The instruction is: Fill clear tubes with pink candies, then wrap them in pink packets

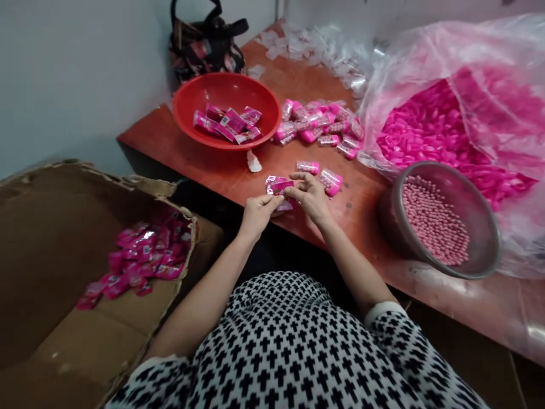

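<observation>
At the near edge of the table, my left hand (258, 216) and my right hand (311, 196) meet over a small pink printed wrapper (281, 186). Both hands pinch it between thumb and fingertips. Another bit of wrapping shows just under the fingers, too small to make out. Right behind my right hand lie two clear tubes with pink caps, a larger one (331, 182) and a smaller one (307, 167), filled with pink beads. Farther back is a heap of similar capped tubes (315, 120).
A red bowl (187, 128) holds pink packets. On the right stand a grey bowl (395, 227) of pink beads and a plastic bag (430, 122) of pink caps. Clear pieces (315, 48) and a patterned handbag (204, 51) sit behind. Left, a cardboard box (97, 341) contains pink packets.
</observation>
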`<act>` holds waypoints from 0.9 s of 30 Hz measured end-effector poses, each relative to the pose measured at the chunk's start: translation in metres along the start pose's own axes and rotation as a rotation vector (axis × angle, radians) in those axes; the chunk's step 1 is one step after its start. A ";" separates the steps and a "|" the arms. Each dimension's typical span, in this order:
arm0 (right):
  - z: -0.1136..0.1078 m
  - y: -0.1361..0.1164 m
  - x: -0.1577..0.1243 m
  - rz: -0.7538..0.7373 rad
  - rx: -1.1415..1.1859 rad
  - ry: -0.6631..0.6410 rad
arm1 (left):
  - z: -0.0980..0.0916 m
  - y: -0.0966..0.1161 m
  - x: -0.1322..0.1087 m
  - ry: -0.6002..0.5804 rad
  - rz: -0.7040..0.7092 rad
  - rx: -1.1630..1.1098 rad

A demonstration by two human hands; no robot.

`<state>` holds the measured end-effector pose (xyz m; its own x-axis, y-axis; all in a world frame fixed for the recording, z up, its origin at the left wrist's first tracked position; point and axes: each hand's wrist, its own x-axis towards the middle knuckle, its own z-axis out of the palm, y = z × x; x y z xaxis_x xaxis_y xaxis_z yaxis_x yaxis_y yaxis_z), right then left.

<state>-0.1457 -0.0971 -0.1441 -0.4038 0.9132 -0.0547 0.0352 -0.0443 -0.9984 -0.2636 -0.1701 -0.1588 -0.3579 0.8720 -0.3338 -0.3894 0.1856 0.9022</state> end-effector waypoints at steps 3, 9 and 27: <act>-0.015 -0.003 -0.002 -0.055 -0.172 -0.072 | 0.003 0.001 -0.005 -0.100 0.000 -0.021; -0.080 -0.022 0.011 -0.228 -0.805 0.173 | 0.008 -0.005 -0.009 0.032 -0.058 -0.106; -0.102 -0.009 -0.043 -0.009 -0.995 0.372 | 0.007 -0.002 -0.017 0.112 -0.147 -0.274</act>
<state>-0.0351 -0.0943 -0.1316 -0.1089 0.9857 0.1289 0.8337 0.1611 -0.5281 -0.2510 -0.1826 -0.1528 -0.3665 0.7870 -0.4964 -0.6520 0.1633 0.7404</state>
